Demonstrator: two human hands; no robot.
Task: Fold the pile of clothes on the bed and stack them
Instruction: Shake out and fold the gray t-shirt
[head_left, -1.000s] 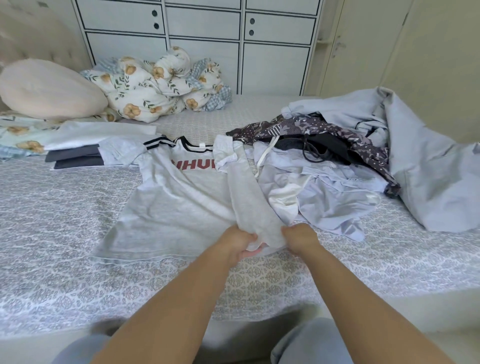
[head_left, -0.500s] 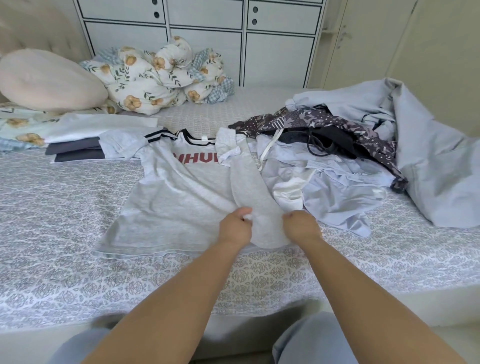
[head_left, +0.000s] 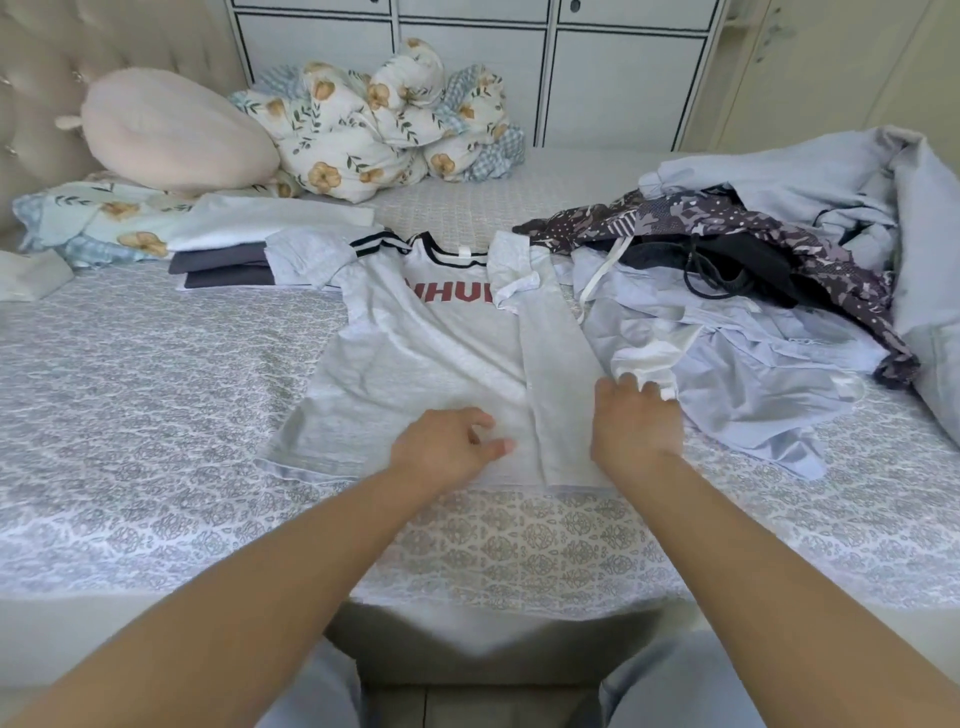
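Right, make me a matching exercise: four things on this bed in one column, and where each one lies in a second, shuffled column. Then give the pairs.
Things:
1. grey T-shirt
2. round pink pillow
3. floral duvet
4. unfolded clothes pile

Places:
A. bundled at the far side, in front of the white cupboards
B. heaped on the right of the bed
C. spread flat in the middle, under both hands
D. at the far left, against the headboard

Pairs: 1-C, 2-D, 3-A, 4-B
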